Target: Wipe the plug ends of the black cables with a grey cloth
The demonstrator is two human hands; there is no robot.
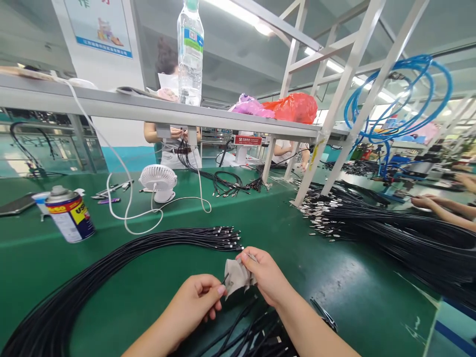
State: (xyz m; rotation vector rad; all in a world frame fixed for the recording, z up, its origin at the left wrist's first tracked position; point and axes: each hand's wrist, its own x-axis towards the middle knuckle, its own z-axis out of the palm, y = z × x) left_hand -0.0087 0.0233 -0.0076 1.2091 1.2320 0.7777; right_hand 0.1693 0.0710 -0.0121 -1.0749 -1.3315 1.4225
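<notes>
Between the fingers of my left hand [203, 299] a thin black cable is pinched, its end running up toward a grey cloth [237, 275]. My right hand [263, 272] is closed around that cloth, which covers the cable's tip. Under my hands lies a pile of black cables [256, 329] with connectors at their ends, partly hidden by my right forearm. Just beyond, a long bundle of black cables [148, 240] curves from the lower left, its metal connector ends close to my right hand.
A spray can [70, 214] and small white fan [158, 181] stand on the green table [178, 270]. Tweezers [324, 313] lie right of my forearm. A large cable heap [386, 228] fills the right side. Above runs a shelf with a bottle [190, 59]. Co-workers sit opposite and at right.
</notes>
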